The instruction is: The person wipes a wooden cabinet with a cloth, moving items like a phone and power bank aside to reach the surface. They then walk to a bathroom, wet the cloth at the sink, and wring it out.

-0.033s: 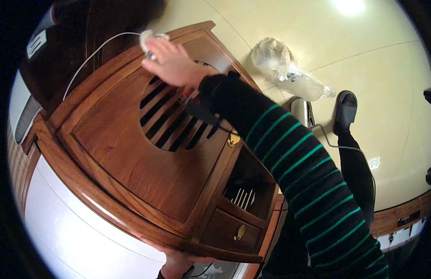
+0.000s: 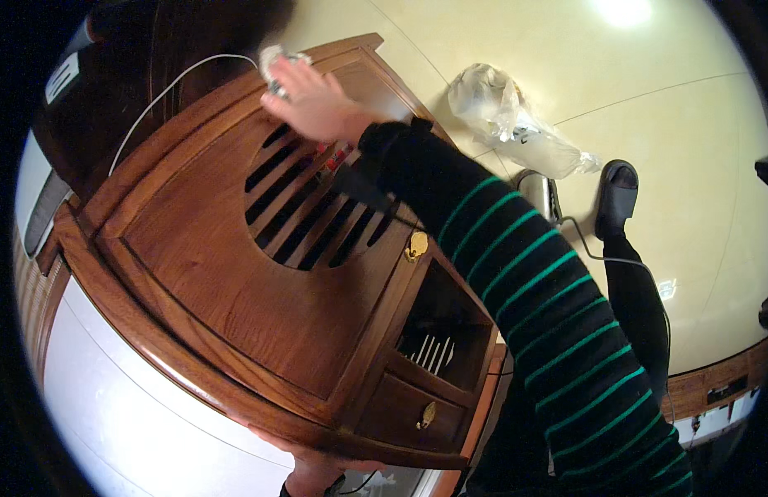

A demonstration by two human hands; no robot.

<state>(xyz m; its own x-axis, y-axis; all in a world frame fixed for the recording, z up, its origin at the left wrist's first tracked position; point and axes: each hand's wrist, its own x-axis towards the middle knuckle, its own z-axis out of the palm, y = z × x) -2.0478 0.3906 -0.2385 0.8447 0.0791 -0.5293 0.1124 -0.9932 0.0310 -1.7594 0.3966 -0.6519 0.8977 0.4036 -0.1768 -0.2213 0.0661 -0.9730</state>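
Observation:
My right hand (image 2: pixel 313 103), in a black sleeve with green stripes, presses a crumpled whitish cloth (image 2: pixel 276 62) near the far edge of a brown wooden cabinet (image 2: pixel 185 273), fingers over it. Below that hand are the cabinet's round slatted opening (image 2: pixel 276 232) and a dark object with red parts (image 2: pixel 355 182), partly hidden by my sleeve. My left hand (image 2: pixel 313 464) grips the cabinet's lower edge at the bottom of the view, fingertips partly hidden. Brass pulls (image 2: pixel 417 246) sit beside an open compartment (image 2: pixel 438 323) and a small drawer.
A plastic bag (image 2: pixel 500 108), a silver object (image 2: pixel 534 192) and a cable lie on the tiled floor. A black slipper (image 2: pixel 616 199) is at right, on a dark-clad leg. A white cord (image 2: pixel 177 87) crosses dark furniture at upper left; a white surface (image 2: pixel 135 373) is at lower left.
My right hand has moved slightly up and to the right with the cloth. My left hand stays at the cabinet's lower edge.

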